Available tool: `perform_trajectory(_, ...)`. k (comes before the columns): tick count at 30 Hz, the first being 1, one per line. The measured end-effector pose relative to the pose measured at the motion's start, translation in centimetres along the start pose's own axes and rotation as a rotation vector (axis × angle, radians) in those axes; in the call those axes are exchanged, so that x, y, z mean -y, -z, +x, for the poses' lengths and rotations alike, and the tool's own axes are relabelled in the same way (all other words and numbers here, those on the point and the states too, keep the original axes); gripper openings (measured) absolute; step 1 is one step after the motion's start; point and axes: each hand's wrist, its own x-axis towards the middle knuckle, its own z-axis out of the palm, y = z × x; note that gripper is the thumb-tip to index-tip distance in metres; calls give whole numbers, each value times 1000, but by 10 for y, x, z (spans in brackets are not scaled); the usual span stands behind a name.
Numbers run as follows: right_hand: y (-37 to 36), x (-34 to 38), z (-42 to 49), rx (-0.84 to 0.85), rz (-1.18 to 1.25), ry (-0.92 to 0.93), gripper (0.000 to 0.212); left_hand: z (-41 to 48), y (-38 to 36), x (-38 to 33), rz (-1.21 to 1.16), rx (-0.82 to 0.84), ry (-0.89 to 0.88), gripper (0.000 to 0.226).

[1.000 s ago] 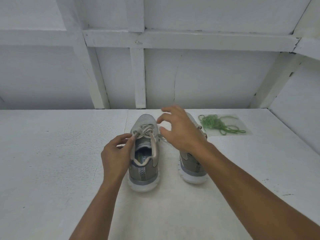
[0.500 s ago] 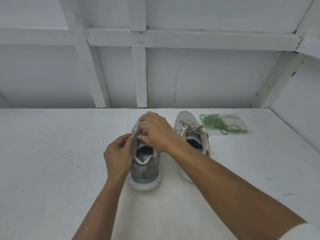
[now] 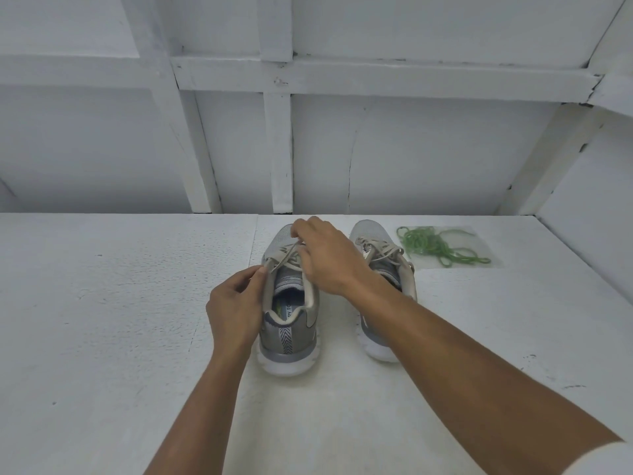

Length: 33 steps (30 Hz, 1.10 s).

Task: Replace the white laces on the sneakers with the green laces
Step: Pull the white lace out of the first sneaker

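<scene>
Looked down on a rough white-painted desk (image 3: 102,337) set against a white panelled wall (image 3: 411,149). Found the left sneaker (image 3: 287,334) heel-on between both hands, the left hand (image 3: 236,303) curled at its collar and apparently pinching one end of the white lace (image 3: 286,257), the right hand (image 3: 329,255) pinching the same strand above the tongue, with the right sneaker (image 3: 368,231) just beside and the green laces (image 3: 431,246) loose further right. Read only "OY FO" on the insole (image 3: 289,308), the rest hidden.
</scene>
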Motion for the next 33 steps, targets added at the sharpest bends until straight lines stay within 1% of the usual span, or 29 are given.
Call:
perform_trajectory(2, -2, 4, 0, 33, 37, 44, 30, -1, -1, -1, 0, -2, 0, 7)
perform_trajectory(5, -4, 9, 1, 53, 8, 101, 23, -2, -1, -3, -7, 2, -8, 7)
perform_trajectory(9, -5, 5, 4, 68, -16, 109, 18, -1, -1, -2, -8, -3, 1, 4)
perform_trajectory(12, -1, 1, 6, 57, 13, 75, 12, 0, -1, 0, -20, -9, 15, 6)
perform_trajectory(14, 5, -4, 8, 20, 22, 40, 8, 2, -1, 3, -26, -28, 25, 7)
perform_trajectory(17, 13, -15, 12, -48, 43, -28, 12, 6, 0, 6, -34, -56, 54, 9)
perform_trajectory(21, 24, -31, 14, -169, 68, -128, 9, 7, -1, 7, -40, -69, 79, 11)
perform_trajectory(23, 29, -38, 14, -205, 72, -202, 10, 6, -1, 7, -43, -72, 77, 10)
perform_trajectory(27, 28, -43, 11, -156, 51, -322, 11, 6, -2, 7, -41, -73, 76, 8)
perform_trajectory(29, 25, -41, 10, -156, -37, -390, 9, 6, -1, 8, -43, -73, 78, 8)
perform_trajectory(31, 24, -39, 10, -185, -134, -455, 16, 6, -2, 8, -38, -72, 80, 9)
perform_trajectory(33, 27, -38, 10, -138, -200, -545, 15, 5, -2, 7, -33, -75, 81, 10)
